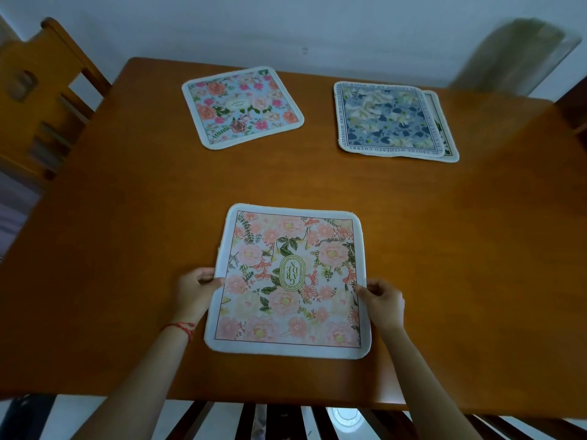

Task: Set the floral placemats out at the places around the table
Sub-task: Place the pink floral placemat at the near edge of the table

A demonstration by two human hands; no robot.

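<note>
A peach floral placemat (289, 281) with a "GARDEN" oval lies near the front edge of the wooden table (127, 217). My left hand (197, 290) pinches its left edge and my right hand (381, 301) pinches its right edge. At the far left lies a pink-and-blue floral placemat (243, 106), turned at an angle. At the far right, a blue floral placemat (386, 117) rests on top of another placemat (446, 138), of which only the right and lower edges show.
A wooden chair (38, 100) stands at the table's left side. A pale, blurred chair back (514, 58) is at the far right. Dark chair slats (254, 420) show below the table's front edge. A white wall runs behind.
</note>
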